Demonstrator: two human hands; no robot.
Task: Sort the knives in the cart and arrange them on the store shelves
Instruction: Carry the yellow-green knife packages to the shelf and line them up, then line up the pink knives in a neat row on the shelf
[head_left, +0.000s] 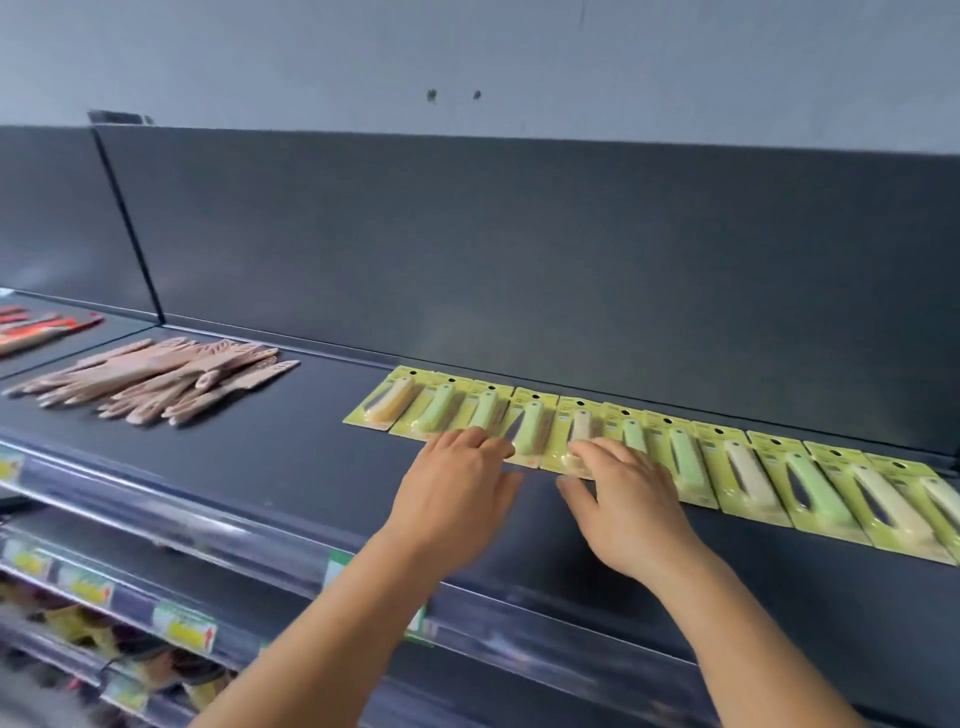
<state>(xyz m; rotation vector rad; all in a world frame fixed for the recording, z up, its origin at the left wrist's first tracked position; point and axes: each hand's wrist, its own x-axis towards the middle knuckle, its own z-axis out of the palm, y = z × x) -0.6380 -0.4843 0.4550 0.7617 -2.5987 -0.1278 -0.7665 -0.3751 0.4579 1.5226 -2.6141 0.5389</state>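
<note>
A row of several knives in yellow-green card packs (727, 467) lies flat along the back of the dark top shelf (291, 467), overlapping from the middle to the right edge. Their handles are pale green, cream or yellow. My left hand (457, 493) rests flat on the shelf with its fingertips on the near ends of two packs, fingers apart. My right hand (628, 504) lies just right of it, fingertips pressing on the near end of a cream-handled pack (574, 441). Neither hand grips a pack. The cart is out of view.
A loose pile of pinkish-brown knives (156, 387) lies at the shelf's left. Red-packed items (41, 330) sit on the neighbouring shelf section at far left. A dark back panel (519, 249) rises behind. Lower shelves with price tags (182, 626) hold other goods.
</note>
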